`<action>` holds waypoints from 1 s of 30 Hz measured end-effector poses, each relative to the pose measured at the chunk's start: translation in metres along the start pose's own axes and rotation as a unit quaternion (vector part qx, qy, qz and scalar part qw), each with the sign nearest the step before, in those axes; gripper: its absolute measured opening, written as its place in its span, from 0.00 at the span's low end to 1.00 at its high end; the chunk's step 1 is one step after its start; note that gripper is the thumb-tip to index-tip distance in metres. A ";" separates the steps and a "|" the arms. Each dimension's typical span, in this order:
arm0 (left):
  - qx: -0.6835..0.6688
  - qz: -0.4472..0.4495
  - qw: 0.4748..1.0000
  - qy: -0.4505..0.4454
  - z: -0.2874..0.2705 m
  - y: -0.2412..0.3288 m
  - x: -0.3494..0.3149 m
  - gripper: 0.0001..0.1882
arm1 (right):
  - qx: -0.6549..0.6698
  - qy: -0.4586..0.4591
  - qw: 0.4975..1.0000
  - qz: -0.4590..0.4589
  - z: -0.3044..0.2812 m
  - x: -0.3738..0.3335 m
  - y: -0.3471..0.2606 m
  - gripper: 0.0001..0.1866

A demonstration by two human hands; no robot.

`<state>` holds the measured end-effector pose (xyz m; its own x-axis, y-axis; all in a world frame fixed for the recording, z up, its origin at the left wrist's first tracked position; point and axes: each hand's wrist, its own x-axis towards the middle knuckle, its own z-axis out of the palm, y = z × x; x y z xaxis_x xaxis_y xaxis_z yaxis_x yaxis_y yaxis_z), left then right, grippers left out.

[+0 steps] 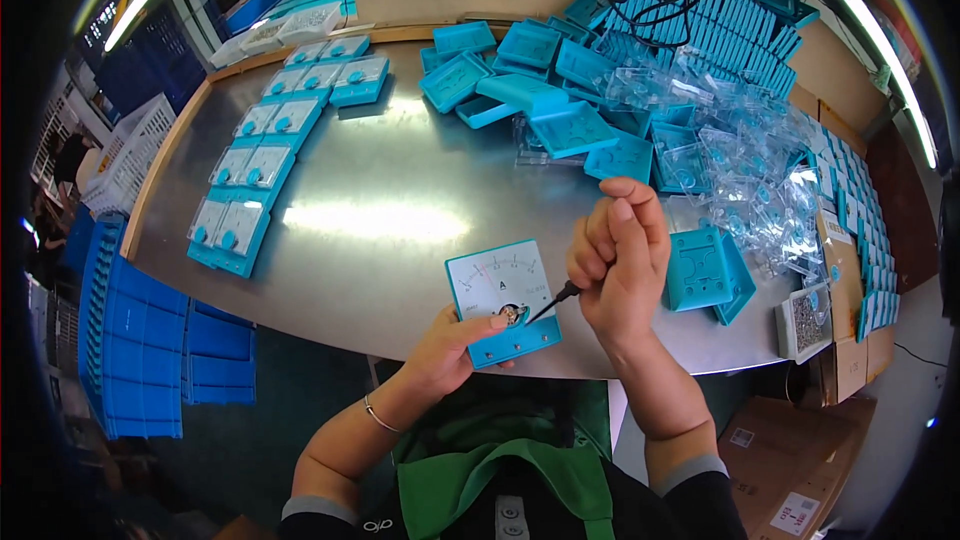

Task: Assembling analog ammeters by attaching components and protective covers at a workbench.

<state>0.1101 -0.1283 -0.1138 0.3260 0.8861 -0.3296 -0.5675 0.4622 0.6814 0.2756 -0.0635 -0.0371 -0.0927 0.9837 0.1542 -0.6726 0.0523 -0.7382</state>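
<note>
My left hand grips the lower left of an analog ammeter, its thumb lying near the round opening in the dial. The meter has a white scale face in a blue case, and small metal parts show in that opening. Closed round a slim black screwdriver, my right hand is raised just right of the meter. The screwdriver's tip points down and left into the opening; whether it touches a screw cannot be made out. Fingers hide most of its handle.
Several finished-looking meters stand in rows at left. Blue cases and clear covers are heaped at the back right. Two blue cases lie beside my right hand, near a white bin of small parts. Blue crates stand lower left.
</note>
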 end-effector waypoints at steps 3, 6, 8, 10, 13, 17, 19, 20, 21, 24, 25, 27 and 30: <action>-0.002 -0.010 1.000 -0.020 -0.008 -0.008 -0.001 0.19 | -0.020 -0.067 0.995 -0.072 0.000 -0.006 0.013 0.08; -0.007 0.003 1.000 -0.020 -0.003 -0.008 -0.002 0.16 | -0.022 -0.053 0.996 -0.073 -0.003 -0.010 0.017 0.08; 0.003 -0.003 1.000 -0.012 0.000 -0.008 -0.003 0.15 | -0.014 -0.052 0.995 -0.080 -0.007 -0.012 0.019 0.08; 0.014 -0.010 1.000 -0.005 0.001 -0.009 -0.003 0.15 | -0.005 -0.050 0.995 -0.087 -0.010 -0.014 0.017 0.07; 0.009 -0.020 1.000 -0.022 0.000 -0.011 -0.002 0.15 | 0.003 -0.044 0.995 -0.092 -0.012 -0.017 0.013 0.07; 0.017 -0.029 0.999 -0.018 0.005 -0.014 0.000 0.15 | -0.001 -0.059 0.994 -0.090 -0.018 -0.020 0.016 0.07; 0.025 -0.030 0.999 -0.011 0.009 -0.014 0.001 0.15 | 0.000 -0.072 0.993 -0.089 -0.022 -0.021 0.015 0.07; 0.042 -0.039 0.998 -0.015 0.009 -0.014 0.001 0.15 | 0.019 -0.118 0.992 -0.049 -0.025 -0.018 0.013 0.07; 0.060 -0.049 0.997 -0.020 0.010 -0.013 0.001 0.16 | 0.039 -0.164 0.986 -0.009 -0.028 -0.015 0.011 0.08; 0.093 -0.057 0.993 -0.040 0.013 -0.009 0.006 0.15 | 0.108 -0.127 0.982 0.089 -0.036 -0.001 0.008 0.07; 0.093 -0.060 0.993 -0.041 0.015 -0.009 0.006 0.15 | 0.108 -0.123 0.983 0.088 -0.037 0.003 0.009 0.07; 0.115 -0.049 0.992 -0.031 0.021 -0.008 0.009 0.14 | 0.089 -0.021 0.988 0.126 -0.040 0.010 0.009 0.06; 0.180 -0.048 0.981 -0.057 0.022 -0.010 0.013 0.17 | 0.082 0.075 0.978 0.178 -0.049 0.018 0.013 0.06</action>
<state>0.1369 -0.1220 -0.1101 0.4596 0.8196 -0.3420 -0.2332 0.4830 0.8440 0.3013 -0.0368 -0.0755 -0.2427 0.9492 -0.2003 -0.7267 -0.3147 -0.6106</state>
